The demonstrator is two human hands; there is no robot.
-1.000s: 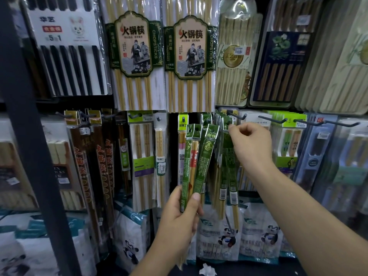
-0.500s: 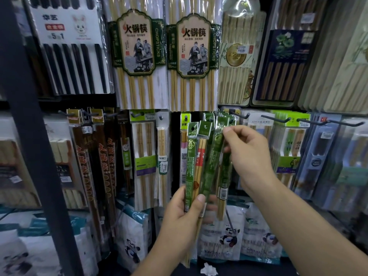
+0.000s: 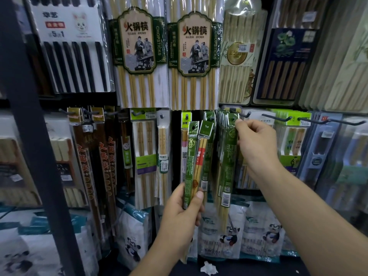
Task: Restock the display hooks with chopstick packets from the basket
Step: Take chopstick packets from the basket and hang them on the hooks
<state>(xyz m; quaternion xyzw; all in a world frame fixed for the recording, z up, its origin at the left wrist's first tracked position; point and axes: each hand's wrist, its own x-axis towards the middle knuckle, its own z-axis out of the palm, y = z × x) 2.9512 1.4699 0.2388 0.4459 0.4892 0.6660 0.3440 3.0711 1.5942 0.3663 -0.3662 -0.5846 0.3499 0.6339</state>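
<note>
At the lower row of the display, just right of centre, the right hand (image 3: pixel 256 144) pinches the header of a green chopstick packet (image 3: pixel 229 156) between thumb and curled fingers, close to its punched hole, and holds it up at a black hook (image 3: pixel 242 114). This packet hangs straight down from the pinch, its long axis near vertical and its barcode end lowest, just in front of the hanging green packets (image 3: pixel 221 124) bunched on what looks like the same hook. The hook's upturned tip juts out toward the viewer, immediately above the thumb, so in my judgement the header must go up and back over that tip, and the right hand is plainly the nearer one for it. Whether the hole is already over the tip or only beside it cannot be told, since the fingertips and the glossy film cover that spot. Lower and to the left, the left hand (image 3: pixel 183 216) grips spare stock by its lower part, thumb across the front: a spare green packet (image 3: pixel 189 160) and a red-labelled packet (image 3: pixel 201 154), both upright with headers up, leaning slightly right, well short of the hook. A further green strip behind these two may be held or may hang from a peg; I cannot tell which. Their bottom ends are hidden behind the palm, and the basket is out of view.
</note>
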